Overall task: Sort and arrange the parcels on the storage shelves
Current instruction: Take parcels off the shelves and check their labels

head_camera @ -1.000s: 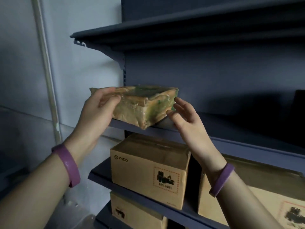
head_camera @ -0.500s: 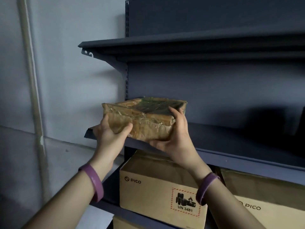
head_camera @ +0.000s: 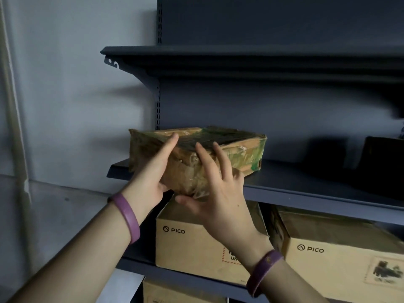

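- The left hand (head_camera: 150,173) is wrapped round the near-left corner of the taped parcel (head_camera: 229,154) — fingers pressed together along its side face, the forefinger reaching up to the top edge, the thumb tucked below where it cannot be made out.
- The right hand (head_camera: 218,193) lies against the parcel's near face with its fingers (head_camera: 220,158) spread and pointing up toward the top edge; the thumb sticks out to the left beneath the near bottom corner (whether it bears weight I cannot tell).
- The parcel lies directly ahead of both sets of fingers, away from the person. Its far-right part rests on the middle shelf (head_camera: 306,189), while the near-left corner juts out past the shelf's front lip, where the hands have it.
- Its long axis runs left to right, skewed so the near corner points at the person — not square to the shelf lip.
- Both hands are on the parcel; the left is nearer its overhanging end, the right nearer the part over the shelf.
- In my judgement the coming move is a push away from the fingers, plus a slight turn, to seat the parcel fully and squarely on the shelf.
- Beneath the parcel, on the next shelf down, stand two PICO cartons (head_camera: 192,243).
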### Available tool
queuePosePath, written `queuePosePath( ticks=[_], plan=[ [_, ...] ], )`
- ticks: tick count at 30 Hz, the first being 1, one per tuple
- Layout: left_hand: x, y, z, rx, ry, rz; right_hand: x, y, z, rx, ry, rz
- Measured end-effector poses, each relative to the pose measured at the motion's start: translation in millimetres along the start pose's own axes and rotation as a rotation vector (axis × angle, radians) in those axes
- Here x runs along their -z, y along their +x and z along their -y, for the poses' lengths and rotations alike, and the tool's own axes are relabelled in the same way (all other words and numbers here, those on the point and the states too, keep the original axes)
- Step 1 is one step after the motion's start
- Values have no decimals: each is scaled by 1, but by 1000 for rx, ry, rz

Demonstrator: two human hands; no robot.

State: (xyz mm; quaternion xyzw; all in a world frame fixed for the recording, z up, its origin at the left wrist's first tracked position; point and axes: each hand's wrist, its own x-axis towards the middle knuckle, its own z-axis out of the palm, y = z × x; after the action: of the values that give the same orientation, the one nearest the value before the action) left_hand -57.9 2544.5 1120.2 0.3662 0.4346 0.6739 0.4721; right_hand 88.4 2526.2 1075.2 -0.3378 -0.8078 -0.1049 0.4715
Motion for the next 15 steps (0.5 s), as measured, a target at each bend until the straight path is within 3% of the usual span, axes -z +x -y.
queuePosePath(
  ticks=[5,10,13,15],
  plan=[
    [15,7,-6,-8,-41,-54,27,-3,-23,-14,252,131],
    [41,6,4,-42,-69,17,59,19,-101,-470,375,-230],
    [52,1,9,-82,-52,106,78,26,-141,-751,627,-261],
    [59,0,9,-113,-95,162,92,23,-155,-843,751,-222]
  ],
)
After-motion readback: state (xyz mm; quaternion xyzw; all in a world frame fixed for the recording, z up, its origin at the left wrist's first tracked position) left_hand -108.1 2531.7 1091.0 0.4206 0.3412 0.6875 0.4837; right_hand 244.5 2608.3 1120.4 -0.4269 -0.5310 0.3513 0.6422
